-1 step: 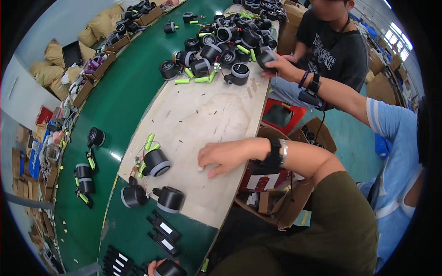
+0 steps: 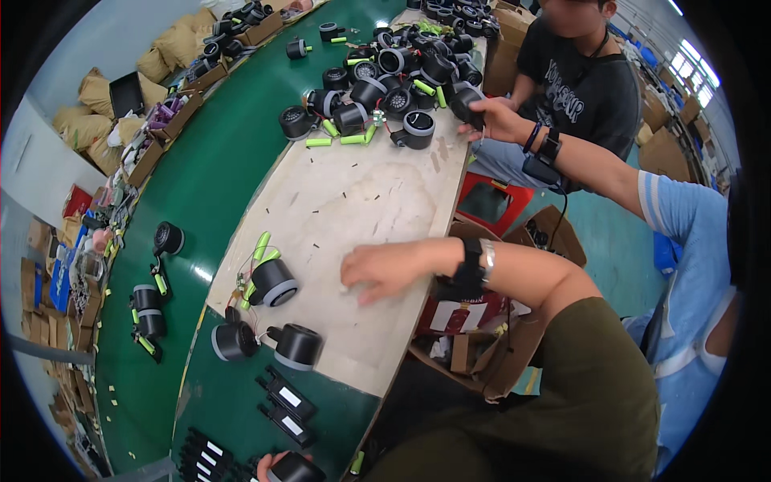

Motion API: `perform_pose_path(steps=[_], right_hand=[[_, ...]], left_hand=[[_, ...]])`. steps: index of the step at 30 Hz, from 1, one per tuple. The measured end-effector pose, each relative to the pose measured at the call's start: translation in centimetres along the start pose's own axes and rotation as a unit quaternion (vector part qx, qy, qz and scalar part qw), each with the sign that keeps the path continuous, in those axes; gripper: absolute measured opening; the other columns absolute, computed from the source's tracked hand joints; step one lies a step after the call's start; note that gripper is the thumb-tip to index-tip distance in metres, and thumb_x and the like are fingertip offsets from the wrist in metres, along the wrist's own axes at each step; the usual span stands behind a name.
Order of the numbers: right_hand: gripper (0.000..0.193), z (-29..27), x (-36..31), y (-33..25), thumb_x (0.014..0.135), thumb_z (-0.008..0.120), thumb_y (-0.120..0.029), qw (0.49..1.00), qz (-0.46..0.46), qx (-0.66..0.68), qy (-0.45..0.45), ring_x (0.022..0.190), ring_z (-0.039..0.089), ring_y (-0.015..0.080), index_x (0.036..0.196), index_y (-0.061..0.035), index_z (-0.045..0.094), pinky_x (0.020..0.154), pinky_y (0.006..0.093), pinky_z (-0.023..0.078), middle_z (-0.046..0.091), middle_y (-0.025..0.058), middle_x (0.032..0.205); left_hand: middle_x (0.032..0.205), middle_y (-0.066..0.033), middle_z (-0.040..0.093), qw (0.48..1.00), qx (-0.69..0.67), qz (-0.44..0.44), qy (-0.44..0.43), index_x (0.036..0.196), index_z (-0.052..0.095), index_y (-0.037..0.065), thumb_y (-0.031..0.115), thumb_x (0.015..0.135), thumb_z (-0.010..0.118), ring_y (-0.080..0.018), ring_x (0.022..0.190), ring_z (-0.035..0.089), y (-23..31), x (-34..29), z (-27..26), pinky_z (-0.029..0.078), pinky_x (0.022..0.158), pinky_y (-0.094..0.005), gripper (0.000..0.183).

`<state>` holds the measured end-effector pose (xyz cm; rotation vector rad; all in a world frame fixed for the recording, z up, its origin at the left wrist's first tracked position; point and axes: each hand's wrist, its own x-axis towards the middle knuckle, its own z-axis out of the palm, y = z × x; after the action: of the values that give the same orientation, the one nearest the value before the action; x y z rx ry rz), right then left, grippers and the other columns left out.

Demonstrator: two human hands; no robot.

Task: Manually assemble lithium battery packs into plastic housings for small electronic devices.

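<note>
My right hand (image 2: 381, 271) hovers over or rests on the pale board (image 2: 353, 209); motion smears its fingers, so I cannot make out anything in them. Left of it lie a black cylindrical fan head (image 2: 274, 283) with a grey ring, green battery cells (image 2: 262, 246) and thin wires. Two more fan heads (image 2: 297, 347) sit at the board's near edge. At the bottom edge, my left hand (image 2: 263, 467) is closed on another black fan head (image 2: 295, 468), mostly cut off by the frame. Black handle-shaped housings (image 2: 287, 395) with white labels lie close by.
A heap of fan heads (image 2: 385, 80) covers the board's far end, where a co-worker's hand (image 2: 502, 120) holds one. Tiny dark screws (image 2: 316, 246) are scattered on the board. More units (image 2: 147, 309) lie on the green table (image 2: 201, 217). Open cartons (image 2: 514, 353) stand at the right.
My right hand has shifted slightly left and its fingers have blurred. The co-worker's hand has lowered and turned its fan head a little. My left hand stays put.
</note>
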<state>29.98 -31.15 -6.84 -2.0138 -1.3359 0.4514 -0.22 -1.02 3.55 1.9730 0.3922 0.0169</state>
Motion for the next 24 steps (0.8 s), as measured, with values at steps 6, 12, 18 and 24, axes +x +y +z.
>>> perform_pose_path(steps=[6,12,18,24], right_hand=[[0.033,-2.9,2.7,1.7,0.084,0.060,-0.022,0.995,0.035,-0.016,0.094,0.099,0.051,0.0350,0.106,0.0017,0.053,0.088,0.0415,0.041,0.055,0.0182,0.106],[0.035,-0.6,6.0,2.1,0.085,0.059,-0.017,0.992,-0.018,0.099,-0.082,0.123,0.039,0.0341,0.113,0.0015,0.051,0.098,0.0387,0.036,0.039,0.0207,0.134],[0.034,-5.2,5.7,3.9,0.086,0.056,-0.016,0.987,0.130,0.027,0.089,0.126,0.037,0.0332,0.115,0.0009,0.051,0.101,0.0382,0.036,0.035,0.0184,0.139],[0.027,-4.0,12.1,4.7,0.083,0.056,-0.014,0.964,0.063,-0.153,0.206,0.116,0.047,0.0327,0.107,-0.0026,0.057,0.098,0.0396,0.037,0.045,0.0179,0.131]], left_hand=[[0.124,-0.0158,0.045,0.999,-0.032,0.003,0.011,0.131,0.038,-0.001,0.050,0.077,0.063,-0.0271,0.110,0.046,0.0,-0.5,-0.5,0.038,0.093,-0.0371,0.079],[0.122,-0.0151,0.045,0.996,-0.088,-0.015,0.027,0.131,0.036,-0.001,0.055,0.077,0.060,-0.0262,0.105,0.049,-0.8,-0.7,-0.3,0.040,0.090,-0.0357,0.082],[0.121,-0.0151,0.045,0.998,-0.048,0.002,0.039,0.130,0.037,-0.002,0.052,0.076,0.064,-0.0252,0.105,0.049,-0.6,-0.7,-0.7,0.041,0.089,-0.0344,0.081],[0.122,-0.0145,0.044,0.997,-0.074,0.000,0.028,0.129,0.038,-0.002,0.051,0.076,0.065,-0.0251,0.105,0.049,-0.4,-0.2,-0.1,0.039,0.091,-0.0353,0.080]])
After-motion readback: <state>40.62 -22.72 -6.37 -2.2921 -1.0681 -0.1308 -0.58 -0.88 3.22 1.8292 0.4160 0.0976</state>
